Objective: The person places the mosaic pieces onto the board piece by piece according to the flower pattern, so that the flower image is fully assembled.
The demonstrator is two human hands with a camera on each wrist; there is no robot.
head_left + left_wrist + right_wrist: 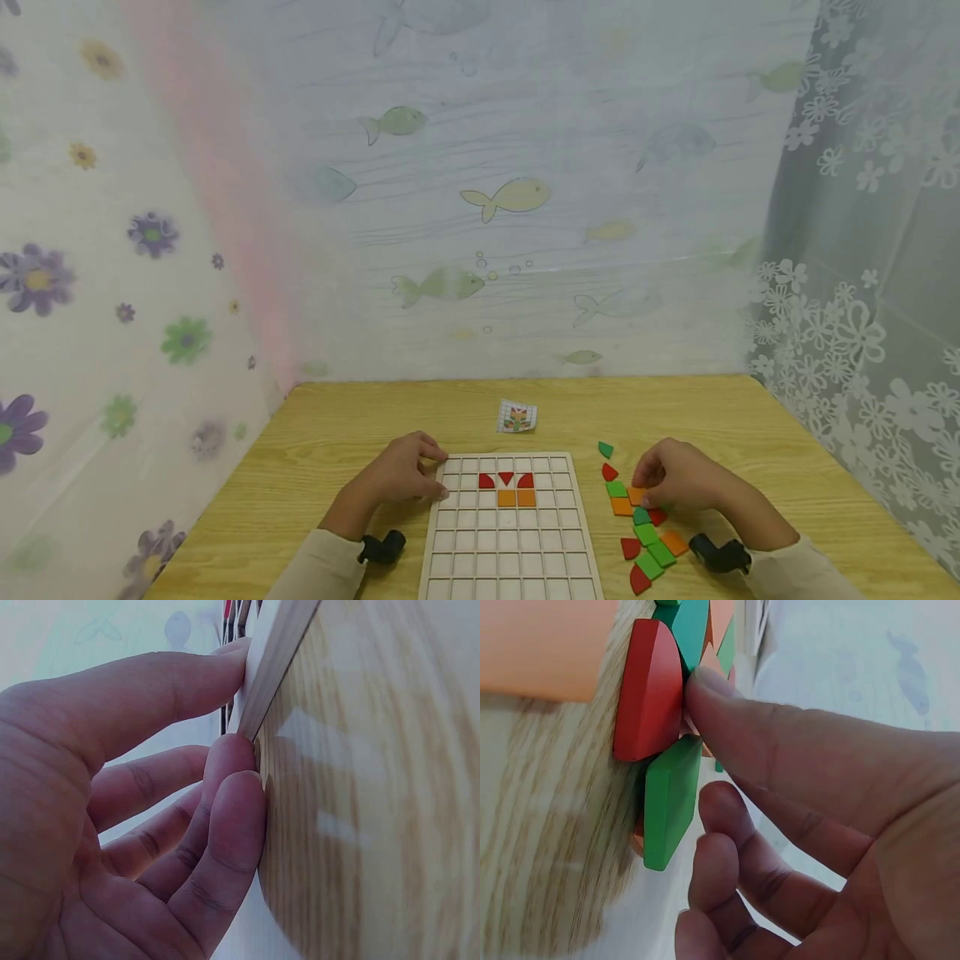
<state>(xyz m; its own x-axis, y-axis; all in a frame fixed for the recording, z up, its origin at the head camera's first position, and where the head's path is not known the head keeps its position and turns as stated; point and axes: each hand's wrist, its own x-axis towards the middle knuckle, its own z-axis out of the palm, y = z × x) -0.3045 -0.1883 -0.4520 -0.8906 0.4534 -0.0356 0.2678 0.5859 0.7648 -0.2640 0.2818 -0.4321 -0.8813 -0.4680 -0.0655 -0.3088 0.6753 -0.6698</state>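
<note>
A pale wooden grid board [507, 533] lies in front of me. My left hand [401, 473] holds its upper left edge, and in the left wrist view the thumb [217, 679] rests on the rim while curled fingertips meet its side. On the board are red pieces [506, 477] in one row and two orange squares [517, 498] below. To the right, my right hand [678, 475] has thumb and forefinger at an orange square tile [637, 497] among the loose pieces. A red quarter-round piece [649, 694] and a green tile [673, 802] are beside its thumb.
Loose green, red and orange tiles [649, 550] spread along the board's right side. A small printed pattern card [517, 417] lies beyond the board on the wooden table [360, 408]. Patterned curtains [525, 250] hang behind the table and at both sides.
</note>
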